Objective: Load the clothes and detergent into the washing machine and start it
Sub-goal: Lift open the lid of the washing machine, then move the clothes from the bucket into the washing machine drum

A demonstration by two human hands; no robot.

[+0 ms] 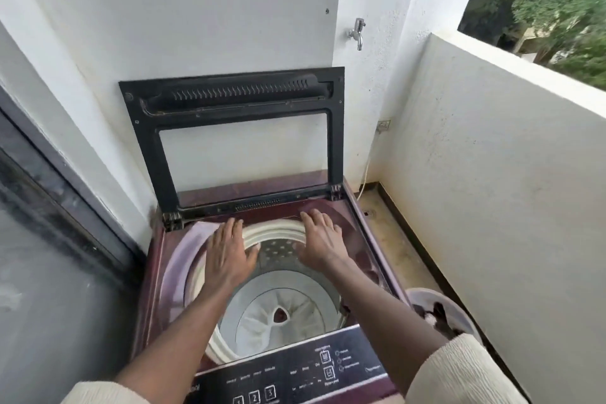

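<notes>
A maroon top-loading washing machine [157, 272] stands below me with its black-framed lid [229, 98] raised against the wall. The drum [278, 315] is open and holds no clothes. My left hand [228, 249] lies flat on the white drum rim [278, 233] at the far left, fingers spread. My right hand [323, 239] rests on the rim's far right, also flat and holding nothing. The black control panel [295, 374] with buttons is at the near edge. A pale tub [452, 302] with dark clothes [439, 318] sits on the floor to the right.
A white wall stands behind the machine with a metal tap [358, 31] above right. A low balcony wall [508, 174] runs along the right, with a narrow strip of floor [393, 233] between it and the machine. A dark glass door [49, 239] is on the left.
</notes>
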